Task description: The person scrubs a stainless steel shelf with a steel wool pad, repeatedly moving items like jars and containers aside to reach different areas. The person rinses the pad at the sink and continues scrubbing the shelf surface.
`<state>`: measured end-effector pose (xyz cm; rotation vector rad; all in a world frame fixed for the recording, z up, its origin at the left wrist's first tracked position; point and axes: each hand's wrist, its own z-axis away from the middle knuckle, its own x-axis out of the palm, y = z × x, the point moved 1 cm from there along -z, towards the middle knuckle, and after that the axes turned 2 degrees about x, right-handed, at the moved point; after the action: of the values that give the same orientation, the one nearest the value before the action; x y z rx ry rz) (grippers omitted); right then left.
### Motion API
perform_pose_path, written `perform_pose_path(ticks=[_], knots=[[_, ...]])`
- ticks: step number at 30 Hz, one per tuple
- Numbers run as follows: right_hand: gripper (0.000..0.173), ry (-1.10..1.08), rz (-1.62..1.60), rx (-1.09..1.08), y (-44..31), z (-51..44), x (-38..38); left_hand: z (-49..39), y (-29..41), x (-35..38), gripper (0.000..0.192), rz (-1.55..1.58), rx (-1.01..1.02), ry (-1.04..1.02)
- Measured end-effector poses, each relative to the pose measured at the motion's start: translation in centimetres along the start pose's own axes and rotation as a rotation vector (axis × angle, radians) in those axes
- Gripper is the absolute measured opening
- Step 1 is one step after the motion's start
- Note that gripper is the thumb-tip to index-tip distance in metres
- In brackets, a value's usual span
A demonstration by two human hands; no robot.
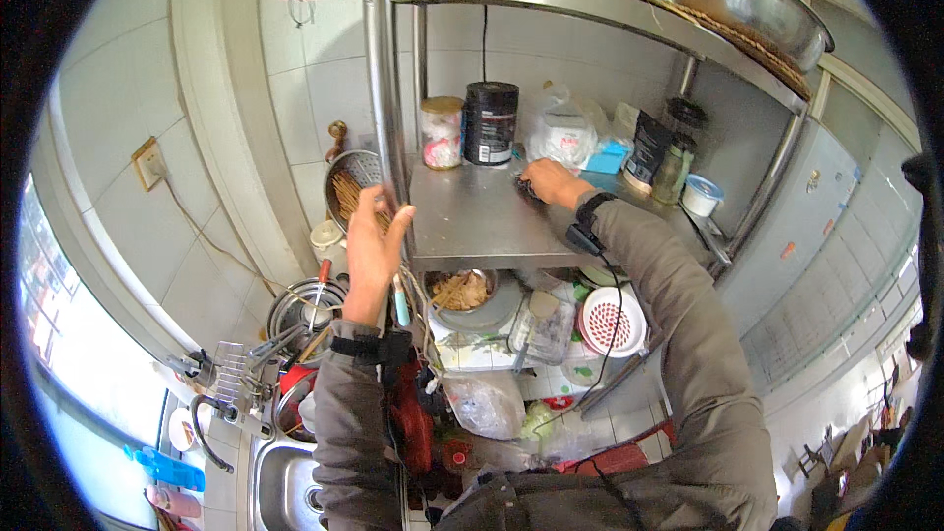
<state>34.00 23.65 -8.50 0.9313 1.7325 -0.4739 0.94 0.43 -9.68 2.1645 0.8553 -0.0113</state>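
Observation:
My right hand (pixel 557 183) presses a small dark item (pixel 525 187), mostly hidden under the fingers, onto the stainless steel shelf (pixel 472 225). Its exact kind cannot be made out. Behind that hand stand a black canister (pixel 492 123), a clear plastic bag (pixel 560 134) with things inside and a light-blue packet (pixel 608 156). My left hand (pixel 371 254) is raised with thumb and fingers apart, holding nothing, close to the shelf's front left metal post (pixel 381 88). A perforated metal holder with chopsticks (pixel 348 195) hangs on the wall behind it.
A jar (pixel 442 134) stands left of the canister; a green bottle (pixel 672 173) and a lidded tub (pixel 701 195) stand right. Above, a metal basin (pixel 745 7) overhangs the rack. Below are a food bowl (pixel 463 290) and a white colander (pixel 612 321). A sink (pixel 287 483) lies lower left.

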Motion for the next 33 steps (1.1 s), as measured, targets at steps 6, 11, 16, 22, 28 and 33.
perform_pose_path(ticks=[6, 11, 16, 22, 28, 33], knots=[[0.028, -0.092, 0.01, 0.018, -2.3, -3.8, 1.1, 0.0, 0.6, -0.3, 0.052, -0.059, -0.039, -0.031], [0.034, -0.084, -0.203, -0.186, -4.7, -0.9, -1.8, -0.1, 0.5, -0.5, 0.052, -0.028, 0.01, -0.033], [0.037, -0.245, -0.085, -0.27, -3.2, 2.2, -4.8, 0.0, 0.8, -0.5, 0.049, -0.034, 0.01, -0.026], [0.039, -0.214, 0.007, -0.081, -1.0, -1.3, -2.6, -0.1, 1.5, -0.8, 0.048, -0.053, -0.054, -0.051], [0.038, -0.115, -0.144, -0.23, -4.4, -7.3, 0.5, 0.1, 1.4, -0.8, 0.046, -0.045, -0.027, -0.029], [0.043, -0.137, -0.197, -0.332, -8.0, -5.8, -1.1, 0.0, 1.6, -0.9, 0.045, 0.052, 0.019, -0.037]])
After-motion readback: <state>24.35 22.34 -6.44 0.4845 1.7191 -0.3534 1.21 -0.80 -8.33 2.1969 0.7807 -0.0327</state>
